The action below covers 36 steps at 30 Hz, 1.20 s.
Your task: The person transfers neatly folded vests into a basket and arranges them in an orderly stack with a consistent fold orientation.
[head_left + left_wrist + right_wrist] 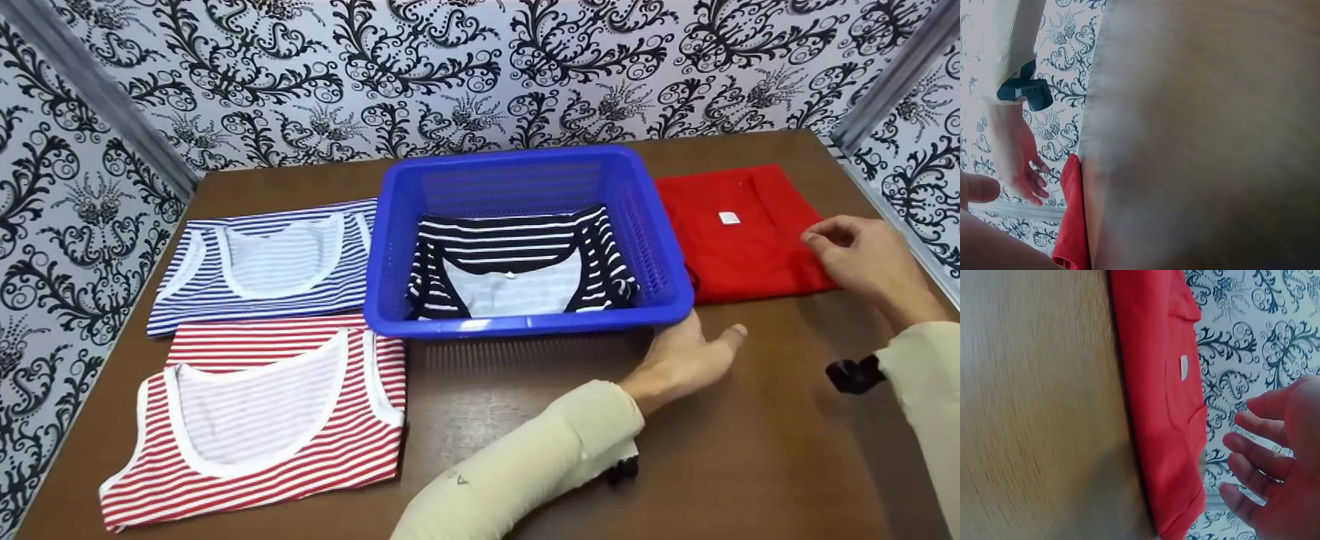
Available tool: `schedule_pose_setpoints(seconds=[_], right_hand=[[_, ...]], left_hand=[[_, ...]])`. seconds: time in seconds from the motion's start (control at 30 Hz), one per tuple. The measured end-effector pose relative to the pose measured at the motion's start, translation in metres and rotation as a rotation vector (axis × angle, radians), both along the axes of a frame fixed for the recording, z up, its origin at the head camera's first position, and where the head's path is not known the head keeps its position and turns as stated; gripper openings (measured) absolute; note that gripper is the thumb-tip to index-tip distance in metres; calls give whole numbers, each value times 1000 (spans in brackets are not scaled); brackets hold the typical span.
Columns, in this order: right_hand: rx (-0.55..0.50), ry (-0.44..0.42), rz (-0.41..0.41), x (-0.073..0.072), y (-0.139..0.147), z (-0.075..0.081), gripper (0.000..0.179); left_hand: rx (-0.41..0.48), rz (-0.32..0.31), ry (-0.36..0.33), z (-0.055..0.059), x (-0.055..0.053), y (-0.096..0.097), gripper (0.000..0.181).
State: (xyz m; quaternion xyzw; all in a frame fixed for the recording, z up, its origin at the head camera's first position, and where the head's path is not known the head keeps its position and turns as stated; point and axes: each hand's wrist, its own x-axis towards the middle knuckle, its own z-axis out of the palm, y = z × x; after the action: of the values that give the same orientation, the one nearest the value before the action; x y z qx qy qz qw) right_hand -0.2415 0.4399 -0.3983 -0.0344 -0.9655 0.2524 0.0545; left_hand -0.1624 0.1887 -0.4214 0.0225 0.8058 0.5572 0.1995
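Observation:
A folded red garment (742,232) with a small white label lies at the right of the table. My right hand (862,251) hovers by its right edge, fingers loosely bent and apart from the cloth in the right wrist view. My left hand (686,360) is at the front right corner of a blue plastic basket (517,327), close to the garment's left side. Its thumb sticks out straight, away from the basket; the other fingers are hidden behind the basket corner. A folded black-and-white striped tank top (510,244) lies inside the basket.
Left of the basket, a folded blue-and-white striped tank top (330,296) lies behind a red-and-white striped one (300,457). The basket overlaps their right edges in view. Patterned walls (487,75) border the brown table (787,450) at the back and sides.

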Motion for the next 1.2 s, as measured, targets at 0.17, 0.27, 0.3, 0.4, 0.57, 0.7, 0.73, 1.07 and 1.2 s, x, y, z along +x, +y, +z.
schedule_pose_setpoints(seconds=[0.17,0.27,0.3,0.4,0.57,0.7,0.73,1.07,1.2], right_hand=[[9,14,-6,-1,6,-5,44],[6,5,-13,-3,7,-8,46],[3,-1,-15,-3,7,-9,47],[-1,-36,-16,-2,7,-12,52],[6,-86,-14,-1,11,-18,62],[21,-137,-41,1,14,-23,72],[25,-149,-51,1,14,-24,74],[68,-284,-123,8,19,-22,85],[83,-337,-122,9,19,-19,83]], left_hand=[[0,53,-41,-1,-6,2,69],[-7,91,-39,-2,-9,3,68],[-11,101,-51,-3,-10,3,66],[-7,119,-88,-4,-13,5,64],[0,108,-181,-7,-13,5,61],[-26,98,-239,-9,-12,6,59],[-30,96,-245,-9,-12,6,58],[-101,172,-197,-7,-10,10,57],[-77,242,-60,-4,-7,11,51]])
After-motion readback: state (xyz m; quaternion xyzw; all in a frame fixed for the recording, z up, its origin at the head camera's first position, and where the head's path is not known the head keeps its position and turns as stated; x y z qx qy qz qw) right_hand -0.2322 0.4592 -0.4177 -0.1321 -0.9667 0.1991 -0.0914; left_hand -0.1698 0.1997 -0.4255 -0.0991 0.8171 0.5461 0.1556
